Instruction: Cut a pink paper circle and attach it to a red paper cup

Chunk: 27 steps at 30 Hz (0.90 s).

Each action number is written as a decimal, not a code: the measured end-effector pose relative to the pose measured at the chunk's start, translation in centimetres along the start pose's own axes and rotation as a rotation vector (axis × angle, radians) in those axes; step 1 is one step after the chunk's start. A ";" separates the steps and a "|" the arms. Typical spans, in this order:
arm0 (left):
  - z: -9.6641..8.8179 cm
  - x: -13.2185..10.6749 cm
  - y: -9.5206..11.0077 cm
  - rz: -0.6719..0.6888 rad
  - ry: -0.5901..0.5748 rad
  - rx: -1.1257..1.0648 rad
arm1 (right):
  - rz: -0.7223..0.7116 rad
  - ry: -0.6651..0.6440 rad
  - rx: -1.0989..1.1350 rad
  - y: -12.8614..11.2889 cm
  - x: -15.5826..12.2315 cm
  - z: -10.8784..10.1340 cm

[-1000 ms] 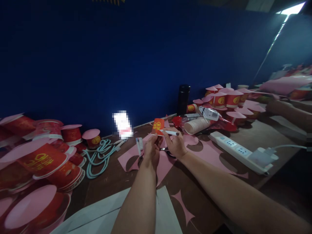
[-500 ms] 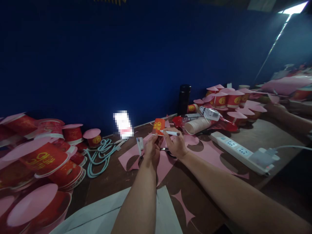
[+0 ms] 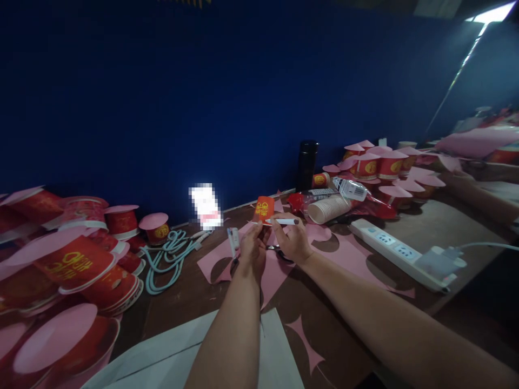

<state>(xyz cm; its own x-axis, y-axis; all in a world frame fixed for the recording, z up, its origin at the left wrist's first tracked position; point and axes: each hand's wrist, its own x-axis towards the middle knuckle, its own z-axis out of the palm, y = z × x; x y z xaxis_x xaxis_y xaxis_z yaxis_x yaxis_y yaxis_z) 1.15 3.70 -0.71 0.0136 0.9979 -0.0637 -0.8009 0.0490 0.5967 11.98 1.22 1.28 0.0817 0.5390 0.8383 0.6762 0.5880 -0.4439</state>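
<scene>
A small red paper cup (image 3: pixel 265 208) with gold characters is held from below by my left hand (image 3: pixel 253 248), its fingers closed around the lower end. My right hand (image 3: pixel 294 240) grips a white marker pen (image 3: pixel 286 221) with a dark end. The marker's tip is at the cup's lower right edge; whether it touches cannot be made out. Beneath both hands lie a pair of scissors (image 3: pixel 274 247), partly hidden, and pink paper (image 3: pixel 275 278) with round cut-outs. Left of my left hand rests a white tube-like item (image 3: pixel 234 237).
Red cups with pink discs (image 3: pixel 77 265) crowd the left; more such cups (image 3: pixel 391 162) stand at back right. A coiled cable (image 3: pixel 166 265), a blurred bright phone (image 3: pixel 205 206), a black flask (image 3: pixel 307 165), stacked cups (image 3: pixel 328 209) and a power strip (image 3: pixel 399 251) surround my hands. Another person's hand (image 3: pixel 458 181) is far right.
Both my hands, the cup and the marker stay almost in place, with only a slight shift at the marker. The other person's hand at the far right has moved.
</scene>
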 end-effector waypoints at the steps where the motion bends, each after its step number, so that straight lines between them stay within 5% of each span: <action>1: 0.0 0.0 0.0 0.003 -0.001 -0.001 | -0.004 -0.002 0.002 0.0 0.0 0.0; 27: 0.4 0.0 0.3 -0.030 0.085 0.019 | -0.033 0.023 -0.071 0.4 -0.2 0.3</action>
<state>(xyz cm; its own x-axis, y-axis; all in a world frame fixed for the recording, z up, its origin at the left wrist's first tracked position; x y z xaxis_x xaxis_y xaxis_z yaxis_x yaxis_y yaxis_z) 1.11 3.75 -0.23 -0.0145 0.9888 -0.1487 -0.7897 0.0799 0.6082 12.02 1.60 0.86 0.0747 0.5053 0.8597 0.7287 0.5609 -0.3930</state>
